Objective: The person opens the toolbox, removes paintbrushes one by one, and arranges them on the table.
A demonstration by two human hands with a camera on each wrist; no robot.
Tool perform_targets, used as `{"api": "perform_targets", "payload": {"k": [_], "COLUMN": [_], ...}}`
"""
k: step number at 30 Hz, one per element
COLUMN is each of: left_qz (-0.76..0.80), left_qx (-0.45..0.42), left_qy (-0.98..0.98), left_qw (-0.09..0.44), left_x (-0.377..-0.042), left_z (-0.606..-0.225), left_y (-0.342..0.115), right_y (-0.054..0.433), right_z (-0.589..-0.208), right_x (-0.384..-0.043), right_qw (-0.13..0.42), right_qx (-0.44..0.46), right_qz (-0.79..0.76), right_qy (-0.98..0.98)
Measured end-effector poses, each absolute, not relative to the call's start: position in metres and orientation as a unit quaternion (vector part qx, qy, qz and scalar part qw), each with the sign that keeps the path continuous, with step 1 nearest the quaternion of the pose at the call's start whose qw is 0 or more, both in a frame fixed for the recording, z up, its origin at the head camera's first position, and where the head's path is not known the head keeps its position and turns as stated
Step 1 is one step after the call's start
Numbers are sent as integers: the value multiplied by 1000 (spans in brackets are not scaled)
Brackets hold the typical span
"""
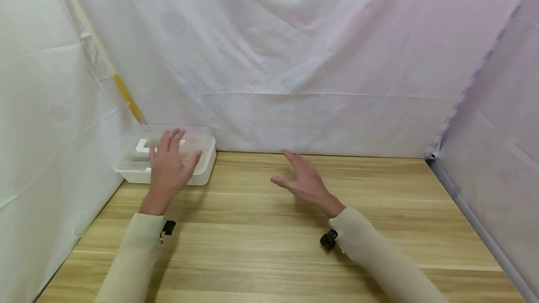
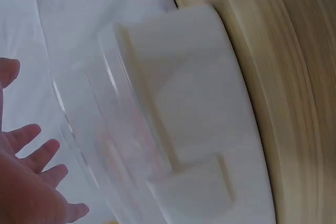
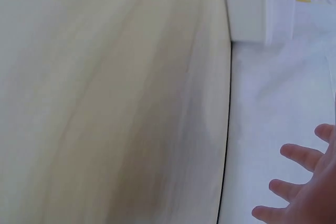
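Note:
A white plastic box [image 1: 202, 176] with a clear lid [image 1: 202, 141] and a white carry handle [image 1: 141, 146] stands at the back left of the table. Blurred coloured contents show faintly through the lid. Over the box, my left hand [image 1: 168, 165] is spread with fingers apart, holding nothing. The left wrist view shows the box's side [image 2: 194, 98] and a latch [image 2: 194, 192], with the fingers beside the lid. To the right of the box, my right hand [image 1: 305, 181] hovers over the table, thumb and fingers apart and nothing in them.
The wood-grain table [image 1: 252, 247] meets a white cloth [image 1: 294, 120] at the back, with cloth walls on both sides. A yellow strip [image 1: 126, 97] runs down the left corner behind the box. Small black cameras [image 1: 328, 240] sit at both wrists.

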State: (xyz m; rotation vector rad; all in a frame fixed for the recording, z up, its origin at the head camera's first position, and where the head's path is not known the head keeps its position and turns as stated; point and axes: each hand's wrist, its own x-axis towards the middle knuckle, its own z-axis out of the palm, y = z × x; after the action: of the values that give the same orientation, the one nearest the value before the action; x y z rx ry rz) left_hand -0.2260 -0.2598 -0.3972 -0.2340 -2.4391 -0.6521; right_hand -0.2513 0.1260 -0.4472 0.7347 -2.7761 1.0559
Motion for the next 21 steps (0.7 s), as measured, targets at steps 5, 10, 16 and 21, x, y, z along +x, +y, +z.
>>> {"api": "perform_targets", "payload": {"k": [5,10,16,21], "left_qz": [-272,-287,-286,-310], "left_qx": [-29,48,130,174], "left_qy": [-904,-900,-899,-899], "left_qw": [329,325,306,257], "left_x": [-226,-224,-221,-219], "left_z": [-394,-395,-400,-402], "left_y": [-289,-319,-349,-365], "right_y": [100,73,43,23], "right_z": [-443,-438,-436,-435], "right_x": [-251,-248,-244,-240], "right_qw": [20,14,2,-22], "right_qx": [237,221,183,160], "right_qz": [412,477,552,581], "right_qy": [-880,-850,-814,-798]}}
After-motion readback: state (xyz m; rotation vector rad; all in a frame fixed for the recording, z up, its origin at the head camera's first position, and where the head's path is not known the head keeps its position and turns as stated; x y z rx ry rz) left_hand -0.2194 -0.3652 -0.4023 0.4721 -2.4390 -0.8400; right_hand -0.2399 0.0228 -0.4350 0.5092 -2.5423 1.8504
